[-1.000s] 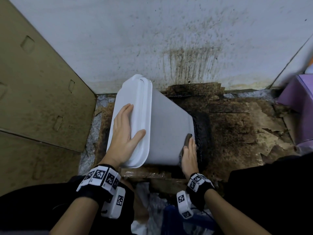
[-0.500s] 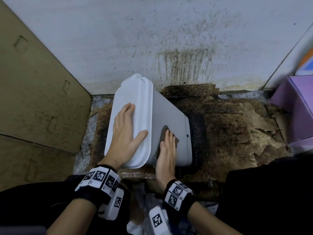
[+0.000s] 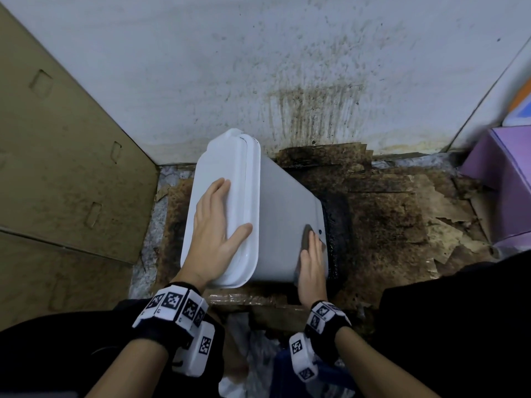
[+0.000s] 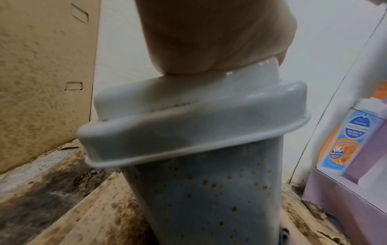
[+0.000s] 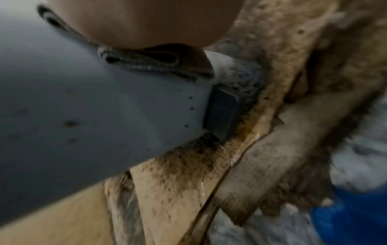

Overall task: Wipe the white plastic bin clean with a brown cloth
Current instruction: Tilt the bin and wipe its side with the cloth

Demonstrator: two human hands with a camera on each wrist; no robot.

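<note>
White plastic bin [image 3: 283,225] tilted, left hand [image 3: 214,228] flat on lid, right hand [image 3: 311,262] flat, pressing brown cloth [image 3: 305,235].

Left hand [image 3: 215,230] flat, fingers [image 3: 219,187] spread; right hand [image 3: 311,262] flat, fingers straight.

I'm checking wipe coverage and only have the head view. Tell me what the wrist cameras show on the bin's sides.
Observer: In the left wrist view, the white bin is dotted with brown specks on the wall below its lid.
Operator: Report the cloth.
Observer: In the right wrist view, the brown cloth lies folded under the right hand, pressed on the bin's wall near its base.
Operator: Now describe the base.
Observer: A dark grey block sticks out at the bin's bottom edge. It may be a pedal.
</note>
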